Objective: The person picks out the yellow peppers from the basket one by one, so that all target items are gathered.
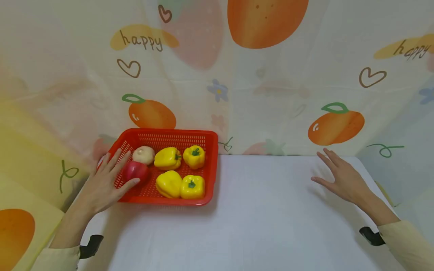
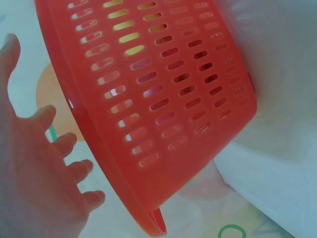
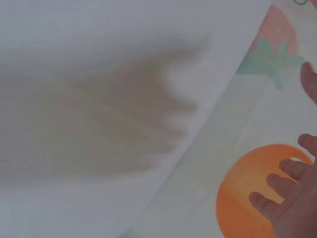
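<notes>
Basket (image 1: 214,165) — red, four yellow peppers (image 1: 167,158), possibly an onion (image 1: 136,172), whitish vegetable (image 1: 143,155) inside — left grip (image 1: 106,183), right grip (image 1: 345,180) wide

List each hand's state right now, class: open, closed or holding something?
Left hand: open near the basket, holding nothing.
Right hand: open, holding nothing.

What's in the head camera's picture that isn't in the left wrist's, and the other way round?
Only the head view shows the right hand, and looks down into the red basket at four yellow bell peppers, a round red item and a pale round item. Only the left wrist view shows the slotted outer face of the basket's end wall close up. Both show the basket, the left hand, the white tabletop and the printed backdrop.
</notes>
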A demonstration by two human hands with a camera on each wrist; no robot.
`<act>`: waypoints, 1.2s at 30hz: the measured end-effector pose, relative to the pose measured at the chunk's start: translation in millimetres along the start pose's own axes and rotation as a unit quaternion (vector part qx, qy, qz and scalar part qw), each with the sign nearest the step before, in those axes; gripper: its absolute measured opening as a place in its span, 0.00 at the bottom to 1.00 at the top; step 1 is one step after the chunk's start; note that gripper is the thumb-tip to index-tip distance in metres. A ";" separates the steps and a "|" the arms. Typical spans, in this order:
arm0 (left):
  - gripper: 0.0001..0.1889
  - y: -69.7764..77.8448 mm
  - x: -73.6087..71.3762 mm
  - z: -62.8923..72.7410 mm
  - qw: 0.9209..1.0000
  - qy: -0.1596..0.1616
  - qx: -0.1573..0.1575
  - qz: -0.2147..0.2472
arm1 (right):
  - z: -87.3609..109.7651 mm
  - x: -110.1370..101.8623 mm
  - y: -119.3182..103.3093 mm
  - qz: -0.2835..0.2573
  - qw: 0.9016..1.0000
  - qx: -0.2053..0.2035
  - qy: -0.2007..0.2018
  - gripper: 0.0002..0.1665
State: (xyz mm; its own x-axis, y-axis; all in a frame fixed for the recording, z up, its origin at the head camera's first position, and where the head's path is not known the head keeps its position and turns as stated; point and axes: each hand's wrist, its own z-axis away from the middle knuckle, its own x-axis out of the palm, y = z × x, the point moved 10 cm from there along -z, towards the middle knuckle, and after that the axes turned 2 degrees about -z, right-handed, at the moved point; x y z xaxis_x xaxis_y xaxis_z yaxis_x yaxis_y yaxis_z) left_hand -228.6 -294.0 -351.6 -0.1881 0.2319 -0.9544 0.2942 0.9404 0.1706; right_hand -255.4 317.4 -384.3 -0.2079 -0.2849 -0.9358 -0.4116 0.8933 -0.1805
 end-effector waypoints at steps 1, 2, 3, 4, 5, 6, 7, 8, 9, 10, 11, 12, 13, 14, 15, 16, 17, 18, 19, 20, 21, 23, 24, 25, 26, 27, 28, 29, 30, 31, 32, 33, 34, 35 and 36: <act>0.45 -1.1 -2.5 0.4 1.000 0.008 -0.003 0.005 | -1.2 -1.3 -3.0 0.003 1.000 -0.005 0.003 0.53; 0.45 -2.3 -5.7 1.0 1.000 0.019 -0.007 0.011 | -2.4 -2.7 -5.7 0.006 1.000 -0.009 0.006 0.52; 0.44 -3.9 -9.0 1.5 0.999 0.031 -0.013 0.015 | -3.4 -3.5 -8.4 0.007 1.000 -0.012 0.006 0.51; 0.44 -5.7 -12.6 2.1 0.999 0.045 -0.018 0.020 | -4.2 -4.5 -11.1 0.007 1.000 -0.013 0.007 0.50; 0.43 -7.5 -16.6 3.3 0.998 0.063 -0.023 0.023 | -5.1 -5.2 -13.8 0.006 1.000 -0.015 0.007 0.50; 0.42 -9.8 -20.0 4.5 0.996 0.079 -0.027 0.030 | -6.1 -5.2 -16.1 0.004 1.000 -0.015 0.006 0.50; 0.40 -12.6 -23.7 6.0 0.994 0.098 -0.033 0.036 | -7.4 -5.0 -18.3 0.002 1.000 -0.015 0.004 0.49; 0.39 -16.0 -26.4 7.6 0.992 0.115 -0.038 0.044 | -8.8 -5.1 -21.0 0.001 1.000 -0.016 0.003 0.49; 0.38 -20.3 -28.0 9.7 0.990 0.127 -0.047 0.049 | -10.2 -5.0 -23.7 -0.001 1.000 -0.017 0.001 0.49; 0.37 -25.0 -29.0 12.1 0.987 0.136 -0.057 0.056 | -11.6 -5.3 -26.7 -0.004 1.000 -0.017 0.001 0.49; 0.37 -30.1 -29.0 14.6 0.985 0.142 -0.069 0.062 | -13.1 -5.6 -29.6 -0.006 1.000 -0.017 0.000 0.50; 0.37 -35.1 -28.4 16.9 0.984 0.143 -0.081 0.071 | -14.5 -6.1 -32.6 -0.007 1.000 -0.018 0.000 0.50; 0.37 -39.8 -27.5 19.3 0.982 0.144 -0.093 0.075 | -16.0 -7.1 -35.9 -0.009 1.000 -0.019 0.001 0.50; 0.36 -44.2 -26.4 21.6 0.981 0.143 -0.104 0.080 | -17.4 -8.2 -38.8 -0.012 1.000 -0.019 0.001 0.50; 0.36 -48.6 -25.8 24.3 0.979 0.146 -0.116 0.079 | -18.9 -9.4 -41.3 -0.016 1.000 -0.019 0.001 0.50; 0.35 -52.7 -25.4 26.9 0.977 0.150 -0.128 0.079 | -20.3 -10.9 -43.5 -0.020 1.000 -0.019 0.003 0.50; 0.34 -56.9 -24.7 29.5 0.975 0.154 -0.140 0.077 | -21.8 -12.6 -45.3 -0.023 1.000 -0.019 0.005 0.49; 0.33 -61.5 -23.6 32.4 0.973 0.156 -0.156 0.075 | -23.3 -14.7 -46.8 -0.027 0.999 -0.020 0.008 0.49; 0.32 -66.5 -22.4 35.6 0.969 0.159 -0.172 0.075 | -24.7 -17.1 -48.0 -0.032 0.999 -0.021 0.012 0.49; 0.31 -71.9 -20.9 39.2 0.965 0.162 -0.189 0.077 | -26.4 -19.6 -49.3 -0.036 0.999 -0.022 0.016 0.48; 0.31 -77.4 -19.3 43.3 0.961 0.162 -0.208 0.080 | -28.2 -22.4 -50.9 -0.040 0.999 -0.026 0.022 0.48; 0.32 -88.2 -13.6 49.7 0.953 0.151 -0.242 0.099 | -31.4 -27.9 -53.5 -0.046 0.998 -0.034 0.036 0.48; 0.32 -93.1 -9.9 52.8 0.948 0.145 -0.258 0.117 | -33.3 -30.5 -55.0 -0.048 0.997 -0.040 0.043 0.48; 0.33 -97.8 -5.7 55.3 0.943 0.136 -0.272 0.136 | -35.1 -33.0 -56.5 -0.050 0.996 -0.046 0.050 0.48; 0.34 -101.0 -2.4 57.1 0.937 0.129 -0.284 0.155 | -37.0 -35.0 -57.9 -0.050 0.996 -0.049 0.055 0.48; 0.34 -103.4 0.5 58.0 0.932 0.124 -0.293 0.173 | -38.6 -36.4 -58.6 -0.051 0.996 -0.051 0.059 0.48; 0.34 -105.5 4.0 58.3 0.927 0.115 -0.303 0.188 | -39.8 -37.4 -59.1 -0.052 0.996 -0.049 0.060 0.47; 0.35 -107.4 8.0 58.5 0.921 0.105 -0.316 0.203 | -40.5 -38.1 -59.7 -0.053 0.996 -0.047 0.061 0.45; 0.34 -108.5 12.1 58.5 0.915 0.096 -0.328 0.215 | -40.8 -38.3 -60.4 -0.055 0.996 -0.043 0.061 0.44; 0.34 -109.5 16.0 58.1 0.908 0.087 -0.337 0.232 | -40.6 -37.9 -61.2 -0.058 0.996 -0.038 0.059 0.42; 0.34 -109.9 19.3 57.9 0.901 0.083 -0.346 0.250 | -40.4 -37.2 -62.0 -0.061 0.996 -0.033 0.055 0.41; 0.34 -111.0 23.1 58.4 0.893 0.075 -0.357 0.264 | -40.0 -36.6 -63.1 -0.064 0.996 -0.030 0.054 0.39; 0.34 -111.9 27.2 59.6 0.884 0.068 -0.370 0.277 | -39.7 -35.9 -64.7 -0.067 0.996 -0.028 0.053 0.38; 0.34 -112.2 30.8 60.8 0.874 0.064 -0.382 0.294 | -39.4 -35.3 -66.6 -0.070 0.996 -0.029 0.054 0.37; 0.34 -111.9 33.7 61.6 0.864 0.064 -0.388 0.313 | -39.1 -34.7 -68.0 -0.072 0.995 -0.029 0.056 0.37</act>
State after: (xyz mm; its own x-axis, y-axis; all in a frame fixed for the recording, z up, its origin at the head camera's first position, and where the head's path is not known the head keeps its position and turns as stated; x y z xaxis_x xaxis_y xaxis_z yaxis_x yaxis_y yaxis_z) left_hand -210.1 -406.7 -417.9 -0.3359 0.7352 -0.5887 -0.3329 0.4920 0.8044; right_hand -254.9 252.9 -327.7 -0.2387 -0.4480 -0.8616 -0.4942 0.8197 -0.2894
